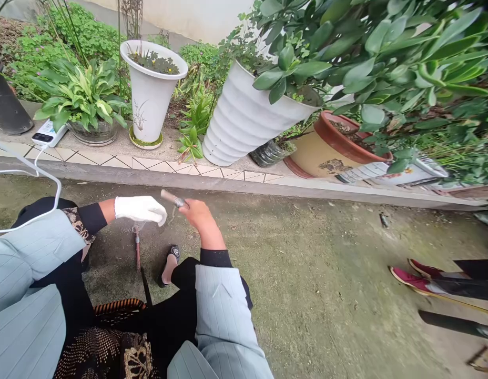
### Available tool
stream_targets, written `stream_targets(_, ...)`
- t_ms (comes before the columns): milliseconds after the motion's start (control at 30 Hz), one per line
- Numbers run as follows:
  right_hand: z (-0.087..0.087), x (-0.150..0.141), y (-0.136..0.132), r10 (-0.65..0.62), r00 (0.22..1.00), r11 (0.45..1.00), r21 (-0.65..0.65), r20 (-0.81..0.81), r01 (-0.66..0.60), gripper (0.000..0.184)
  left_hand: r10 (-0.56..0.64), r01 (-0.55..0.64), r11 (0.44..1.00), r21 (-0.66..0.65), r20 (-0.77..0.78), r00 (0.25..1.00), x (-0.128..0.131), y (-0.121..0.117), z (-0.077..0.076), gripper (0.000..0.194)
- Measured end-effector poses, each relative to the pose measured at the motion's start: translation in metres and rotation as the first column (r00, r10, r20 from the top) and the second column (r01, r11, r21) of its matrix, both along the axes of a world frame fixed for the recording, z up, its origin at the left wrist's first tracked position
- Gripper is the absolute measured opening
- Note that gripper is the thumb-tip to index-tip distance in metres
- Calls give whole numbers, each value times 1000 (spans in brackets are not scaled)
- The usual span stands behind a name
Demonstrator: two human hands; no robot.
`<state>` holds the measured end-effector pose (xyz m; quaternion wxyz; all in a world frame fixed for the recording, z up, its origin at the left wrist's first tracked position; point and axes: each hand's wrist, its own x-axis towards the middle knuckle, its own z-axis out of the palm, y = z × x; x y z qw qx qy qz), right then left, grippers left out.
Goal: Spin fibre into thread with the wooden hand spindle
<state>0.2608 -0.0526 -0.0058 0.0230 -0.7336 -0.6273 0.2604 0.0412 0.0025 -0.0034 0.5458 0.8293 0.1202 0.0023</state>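
My left hand wears a white knitted glove. Its fingers are curled down and closed, and what they hold, if anything, is hidden. My right hand is bare and closed round a short pale stick with grey wire wound about its near end. The stick's free end points left, above the gloved fingertips and apart from them. Below my left hand, loose loops of thin wire surround the top of a reddish-brown rod. Whether the glove touches the rod or wire, I cannot tell.
A tiled ledge runs across ahead, bearing a white planter, a ribbed white pot and a brown-rimmed pot. A white device with a cable stands at left. Another person's red shoe is at right.
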Motion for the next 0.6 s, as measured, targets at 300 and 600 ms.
stream_targets(300,21,4,-19,158,629,811,-263,-761,-522,30,227,-229,972,48,41,973,-3,16,-15,28)
stream_targets(600,6,18,-4,-228,769,956,14,-597,294,23,30,-28,997,66,-19,999,1,3,-8,29)
